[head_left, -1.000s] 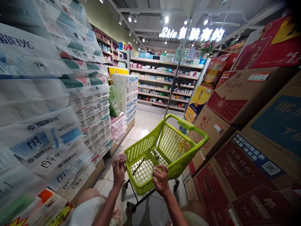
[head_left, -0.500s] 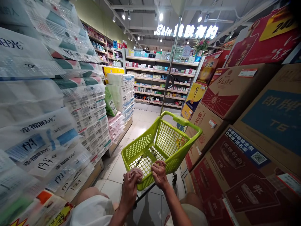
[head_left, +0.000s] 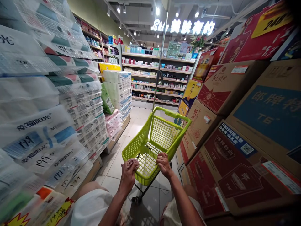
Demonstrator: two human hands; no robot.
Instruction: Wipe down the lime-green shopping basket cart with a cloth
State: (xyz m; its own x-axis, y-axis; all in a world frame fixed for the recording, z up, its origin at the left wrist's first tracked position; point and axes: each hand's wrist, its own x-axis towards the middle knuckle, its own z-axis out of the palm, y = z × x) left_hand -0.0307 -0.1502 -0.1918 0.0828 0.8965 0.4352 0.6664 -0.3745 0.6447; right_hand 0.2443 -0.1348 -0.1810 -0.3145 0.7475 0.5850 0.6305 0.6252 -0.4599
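A lime-green plastic shopping cart (head_left: pixel 154 141) with perforated walls stands close in front of me, its handle at the far end. My left hand (head_left: pixel 128 177) is closed around a crumpled pinkish-brown cloth (head_left: pixel 132 163), at the cart's near left corner. My right hand (head_left: pixel 164 164) is closed over the rim on the near right side, its fingers curled inward over the edge. A pole on the far end of the cart (head_left: pixel 161 56) rises past the handle. The basket's floor grid shows, and a caster is visible underneath.
Stacked white tissue packs (head_left: pixel 44 135) line the left side, with toilet roll packs (head_left: pixel 117 88) farther along. On the right, cardboard liquor boxes (head_left: pixel 244 141) are piled close to the cart. Shelves of small products (head_left: pixel 160 72) stand across the back. Pale floor tiles (head_left: pixel 138 121) run between.
The cart has turned, its handle end swinging left. My right hand has shifted slightly right and up along the rim; my left hand with the cloth has moved a little left and up.
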